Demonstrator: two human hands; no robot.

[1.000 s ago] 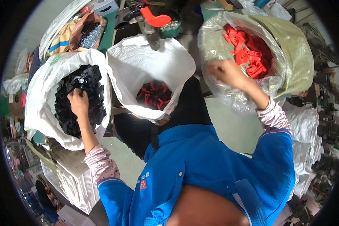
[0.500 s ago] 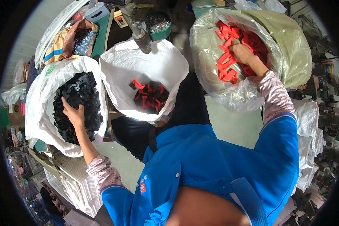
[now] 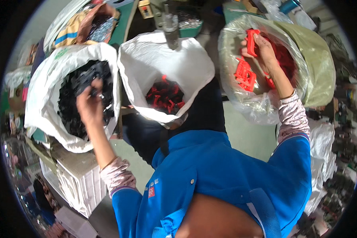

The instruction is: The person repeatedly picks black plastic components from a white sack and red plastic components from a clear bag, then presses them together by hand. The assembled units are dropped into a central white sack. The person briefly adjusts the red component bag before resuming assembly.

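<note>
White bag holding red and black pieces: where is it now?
The bag is upper-centre in the head view, between black pieces, left, and red pieces, right.

The left hand (image 3: 91,105), blurred, is over black parts (image 3: 69,101) in a white sack (image 3: 41,103); whether its fingers hold one is unclear. The right hand (image 3: 265,50) grips a red part (image 3: 251,43) at the mouth of a clear plastic bag (image 3: 231,41) containing more red pieces (image 3: 245,76). Between them, another white sack (image 3: 144,55) holds mixed red and black pieces (image 3: 165,99).
</note>
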